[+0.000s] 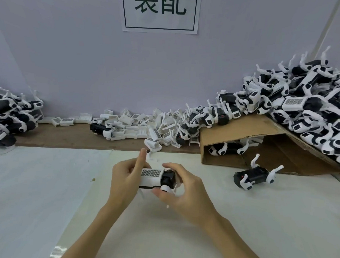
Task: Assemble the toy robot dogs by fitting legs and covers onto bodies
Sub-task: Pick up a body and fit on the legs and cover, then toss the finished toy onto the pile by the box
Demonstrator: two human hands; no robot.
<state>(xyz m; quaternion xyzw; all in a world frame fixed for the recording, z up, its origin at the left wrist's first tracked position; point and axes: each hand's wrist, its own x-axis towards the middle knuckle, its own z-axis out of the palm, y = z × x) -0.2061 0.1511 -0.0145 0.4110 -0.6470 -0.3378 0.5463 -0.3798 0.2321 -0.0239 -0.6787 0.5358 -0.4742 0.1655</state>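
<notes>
Over the middle of the white table sheet (45,191) I hold one toy dog (155,179) between both hands. A white cover with a grey grille lies on top of its black body. My left hand (126,181) grips the cover end, its index finger raised. My right hand (184,190) grips the black end, thumb on a white leg joint underneath. Loose white covers (138,127) are heaped along the wall behind. A black dog body with white legs up (254,176) lies on the sheet at the right.
A folded cardboard sheet (243,128) slopes at the right, carrying a big pile of toy dogs (303,99); one more dog lies under it. Another pile of dogs (10,116) sits at the far left. A paper sign (160,11) hangs on the wall.
</notes>
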